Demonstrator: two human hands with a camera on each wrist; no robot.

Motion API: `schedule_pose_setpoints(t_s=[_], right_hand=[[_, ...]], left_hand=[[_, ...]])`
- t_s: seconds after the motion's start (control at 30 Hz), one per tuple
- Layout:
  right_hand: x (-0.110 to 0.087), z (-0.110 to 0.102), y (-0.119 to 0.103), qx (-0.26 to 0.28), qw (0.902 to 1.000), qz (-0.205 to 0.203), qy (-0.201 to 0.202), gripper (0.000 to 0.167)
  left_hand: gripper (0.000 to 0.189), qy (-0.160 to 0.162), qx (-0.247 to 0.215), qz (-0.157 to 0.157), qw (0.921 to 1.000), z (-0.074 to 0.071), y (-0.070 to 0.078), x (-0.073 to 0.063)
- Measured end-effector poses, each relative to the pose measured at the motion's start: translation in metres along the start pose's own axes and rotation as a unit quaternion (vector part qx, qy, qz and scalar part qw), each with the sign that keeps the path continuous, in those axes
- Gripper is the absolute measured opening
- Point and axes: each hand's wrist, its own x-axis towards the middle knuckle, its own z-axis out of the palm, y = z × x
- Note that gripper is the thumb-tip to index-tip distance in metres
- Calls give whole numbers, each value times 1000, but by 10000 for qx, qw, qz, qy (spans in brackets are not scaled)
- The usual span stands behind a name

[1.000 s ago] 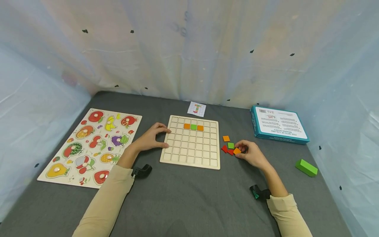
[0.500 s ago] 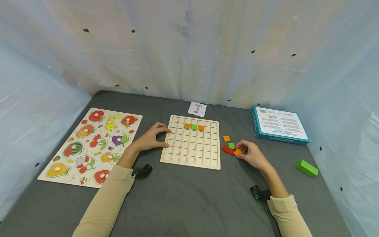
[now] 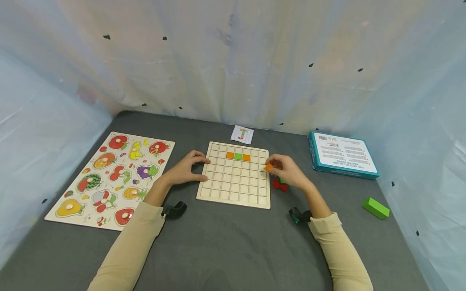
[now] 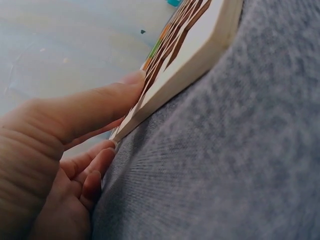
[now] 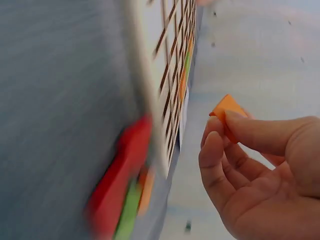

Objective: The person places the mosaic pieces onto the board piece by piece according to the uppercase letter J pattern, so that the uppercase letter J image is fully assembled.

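Orange square tile (image 3: 268,167) pinched narrowly between thumb and fingers of the right grip (image 3: 289,171). Tilts corner-up in the right wrist view, raised and apart from the wooden grid board (image 3: 233,194). Key relation, as judged: board directly left of the right grip, with the pinched tile on the side facing it. From the head view, overlaps the board's right edge. Square, so without any long axis to settle; far nearer the right grip than the left grip (image 3: 185,169). Spread wide at the board's left edge, that one, touching wood and holding no tile. Between both grips, set in the board's cells: left orange tile (image 3: 230,155), middle green tile (image 3: 238,156), right orange tile (image 3: 246,157). Beneath the right grip, blurred in its wrist view: red tiles (image 5: 120,175), loose green tile (image 5: 128,210), spare orange tile (image 5: 146,192). Ahead of both grips, printed pattern card (image 3: 242,134).
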Motion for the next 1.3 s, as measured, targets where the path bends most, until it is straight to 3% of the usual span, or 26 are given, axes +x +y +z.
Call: schedule_pose_setpoints(t_s=[0.2, 0.4, 0.83, 1.3], right_hand=[[54, 26, -17, -39, 9984, -315, -468, 21], [80, 44, -24, -62, 9951, -599, -787, 21], [83, 54, -23, -27, 9961, -301, -825, 14], [82, 56, -25, -680, 9955, -361, -546, 19]], left_hand=[[61, 30, 25, -13, 10000, 2, 0, 0], [61, 64, 84, 11, 9999, 2, 0, 0], [61, 48, 69, -94, 9999, 3, 1, -3], [60, 89, 86, 56, 9999, 2, -2, -1]])
